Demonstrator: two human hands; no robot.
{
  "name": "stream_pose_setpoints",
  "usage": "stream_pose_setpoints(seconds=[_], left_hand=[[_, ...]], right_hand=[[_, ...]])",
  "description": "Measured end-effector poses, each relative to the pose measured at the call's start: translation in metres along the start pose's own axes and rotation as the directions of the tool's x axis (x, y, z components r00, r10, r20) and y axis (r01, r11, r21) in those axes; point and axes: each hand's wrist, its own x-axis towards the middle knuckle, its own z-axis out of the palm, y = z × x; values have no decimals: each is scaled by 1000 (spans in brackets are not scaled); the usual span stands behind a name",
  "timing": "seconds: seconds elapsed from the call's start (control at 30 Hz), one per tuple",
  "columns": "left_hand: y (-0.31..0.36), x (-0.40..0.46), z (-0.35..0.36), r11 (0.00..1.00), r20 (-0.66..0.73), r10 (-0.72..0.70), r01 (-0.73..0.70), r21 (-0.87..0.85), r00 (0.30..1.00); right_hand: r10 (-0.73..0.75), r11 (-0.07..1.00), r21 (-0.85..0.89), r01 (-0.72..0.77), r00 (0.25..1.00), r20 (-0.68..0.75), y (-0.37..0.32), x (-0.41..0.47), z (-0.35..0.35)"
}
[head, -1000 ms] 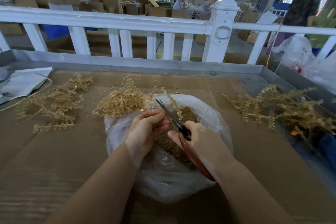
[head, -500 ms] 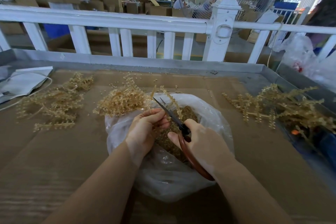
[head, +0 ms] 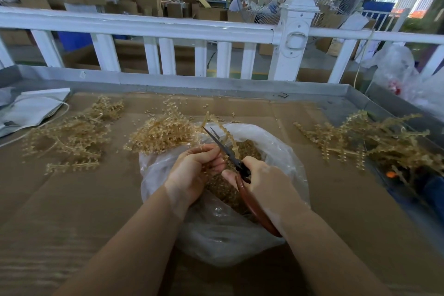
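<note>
Scissors (head: 224, 149) reopened in right fingers (head: 252, 164), left fingers (head: 206, 151) pinching strip (head: 226, 132)

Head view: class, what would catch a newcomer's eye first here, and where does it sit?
At centre, the right hand holds red-handled scissors, blades open, against an amber plastic strip that the left hand grips, over a clear bag of small amber pieces. A left heap and a right heap of similar amber sprigs lie on the cardboard.
</note>
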Motion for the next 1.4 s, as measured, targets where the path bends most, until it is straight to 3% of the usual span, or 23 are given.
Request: stream_pose_setpoints(seconds=[0.5,0.7,0.8,1.0,1.13,1.2,1.27,1.4], left_hand=[[1,-2,2,1000,-16,-3,3,-8,1000],[-2,4,4,987,-172,-5,-22,-159,985],[-2,5,6,982,-194,30,-66,-178,980],[-2,4,9,973,-271,33,-92,-210,962],[0,5,8,964,-298,7,-86,-253,955],[0,4,7,965,-278,17,-88,-248,960],[-2,4,7,966,-247,35,-96,-241,968],[-4,3,4,973,-155,75,-106,-206,985]], right_hand=[[-25,1000,-10,25,1000,-12,-1,-2,-2],[-99,988,-119,96,995,-25,1,-11,-23],[-84,994,-71,81,996,-36,2,-13,-35],[-42,996,81,30,987,154,3,-16,-51],[9,978,193,-84,933,360,9,-14,-76],[51,967,224,-124,950,307,12,-13,-81],[126,933,317,-171,979,159,13,-10,-78],[292,877,410,-251,956,-40,12,2,-58]])
